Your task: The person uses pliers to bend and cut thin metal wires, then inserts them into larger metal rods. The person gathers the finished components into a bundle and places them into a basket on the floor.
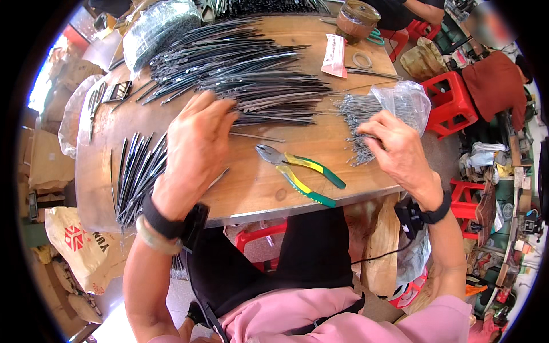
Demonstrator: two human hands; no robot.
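My left hand (201, 131) is closed, its fingers curled together at the near edge of a big pile of long, thin black strips (229, 57). What its fingertips hold, if anything, is hidden. On the right, my right hand (397, 150) pinches at the ends of thin grey metal wires (357, 108), which lie partly in a clear plastic bag (409, 103). Between my hands lie pliers (297, 171) with green and yellow handles, jaws toward the upper left. A smaller bunch of black strips (134, 177) sits left of my left wrist.
Along the wooden table (251, 200) stand a plastic-wrapped bundle (163, 34), a jar (357, 22) and a pink-white packet (334, 54). Scissors (94, 106) lie at the left. A red stool (452, 103) stands beyond the right edge. Another person's arm (426, 10) shows at the far side.
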